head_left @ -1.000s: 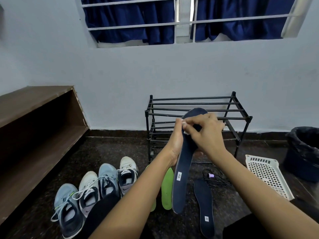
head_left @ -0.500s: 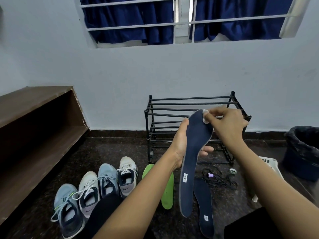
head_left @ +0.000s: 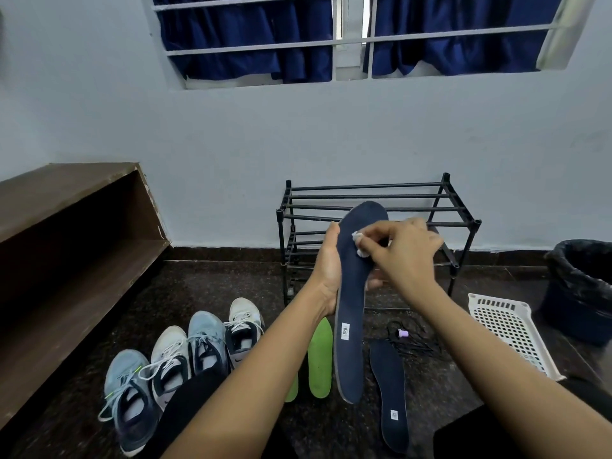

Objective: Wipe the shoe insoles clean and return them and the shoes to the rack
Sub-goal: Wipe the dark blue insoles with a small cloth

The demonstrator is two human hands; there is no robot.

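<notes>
Just in front of the black shoe rack (head_left: pixel 364 186), the person's left hand (head_left: pixel 326 270) gripped a dark blue insole (head_left: pixel 349 326) by its edge, thumb on the near side and fingers curled round behind. The insole stood nearly upright, toe end up and heel end hanging toward the floor (head_left: pixel 215 283), with a small white label near the heel. The right hand (head_left: pixel 407 253) pinched a small white wad (head_left: pixel 359 244) between thumb and fingertips and pressed it against the upper part of the insole's face.

Below the hands, a second dark blue insole (head_left: pixel 390 392) lay flat on the floor, just right of the held one. Two green insoles (head_left: pixel 320 359) lay side by side to its left, partly hidden by the left forearm. Further left, four sneakers (head_left: pixel 207 339) stood in a slanting row, toes toward the wall. A tangle of black cord (head_left: pixel 414 344) lay near the rack's foot.

To the right, a white perforated basket (head_left: pixel 506 329) rested on the floor beside a dark bin (head_left: pixel 583 289). A brown wooden shelf (head_left: pixel 66 226) ran along the left wall. Blue curtains (head_left: pixel 248 38) hung behind window bars above.
</notes>
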